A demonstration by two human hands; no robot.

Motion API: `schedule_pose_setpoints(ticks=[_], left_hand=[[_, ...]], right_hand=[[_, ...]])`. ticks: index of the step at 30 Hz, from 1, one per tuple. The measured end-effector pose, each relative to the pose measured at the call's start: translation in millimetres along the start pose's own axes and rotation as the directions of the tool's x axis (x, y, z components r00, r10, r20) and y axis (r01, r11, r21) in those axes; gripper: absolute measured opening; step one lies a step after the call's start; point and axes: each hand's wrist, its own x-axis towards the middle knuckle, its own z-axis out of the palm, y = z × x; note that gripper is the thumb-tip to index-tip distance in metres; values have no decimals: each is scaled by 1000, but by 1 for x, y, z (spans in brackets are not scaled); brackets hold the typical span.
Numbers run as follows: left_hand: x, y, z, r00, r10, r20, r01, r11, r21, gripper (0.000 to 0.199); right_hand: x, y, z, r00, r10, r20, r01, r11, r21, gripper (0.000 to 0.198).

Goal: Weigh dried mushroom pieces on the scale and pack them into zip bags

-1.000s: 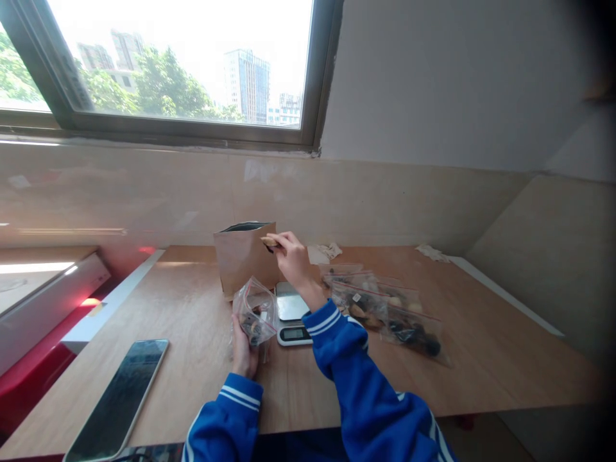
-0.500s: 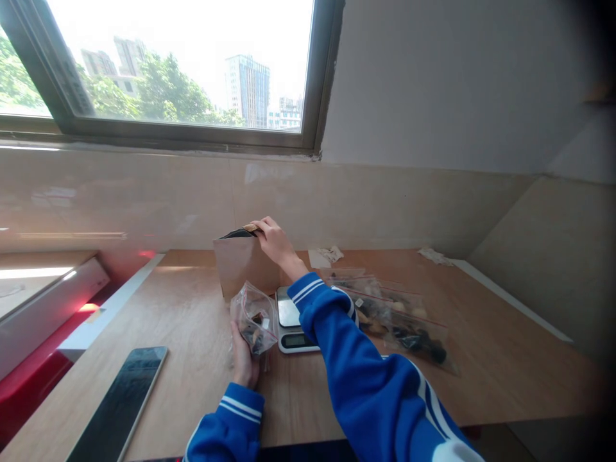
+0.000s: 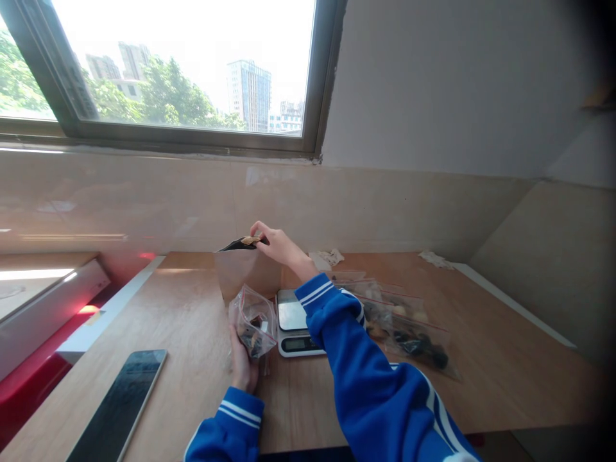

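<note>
across to the left goes the right hand [image 3: 275, 245], bringing the tan piece [image 3: 249, 241] from near the paper bag's [image 3: 245, 273] right edge to its open mouth! from the left now: a phone [image 3: 118, 404] lies on the near part of the counter [image 3: 187, 359]. next, the left hand [image 3: 243, 362], fingers curled round a clear bag [image 3: 253, 321] of mixed pieces, just nearer than the paper bag. up at that mouth, the right fingers are narrow, pinching the tan piece. then the scale [image 3: 291, 314], partly hidden by the blue sleeve [image 3: 356, 359]; far beyond, crumpled paper [image 3: 329, 258]; and right, overlapping zip bags [image 3: 418, 343].
</note>
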Motion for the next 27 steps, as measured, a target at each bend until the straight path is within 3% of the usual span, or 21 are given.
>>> schedule_pose_setpoints(ticks=[3,7,12,15,18,21,24,27], left_hand=[[0,0,0,1000,7,21,-7,1000,-10,46],[-2,1,3,999,16,45,-13,998,-67,47],[-3,3,2,998,26,61,-17,990,-143,45],[-5,4,1,995,45,90,-31,987,-155,44],[-6,6,0,989,31,146,-8,987,-160,46],[-6,7,-1,977,8,213,34,980,-194,45],[-4,5,-4,964,-7,267,66,975,-213,45],[0,1,-8,976,-22,217,65,980,-190,42]], right_hand=[[4,2,-6,996,5,85,-7,1000,18,12],[8,3,-12,989,50,140,-42,997,-61,12],[7,-2,-12,991,60,120,-46,992,-116,9],[2,-9,-12,998,12,70,-3,991,-132,25],[-15,-21,-14,997,-42,-59,40,999,-37,21],[-45,-35,-15,991,1,-136,28,977,210,21],[-77,-40,-7,993,108,44,-117,942,314,20],[-96,-32,13,949,135,283,-197,960,200,16]])
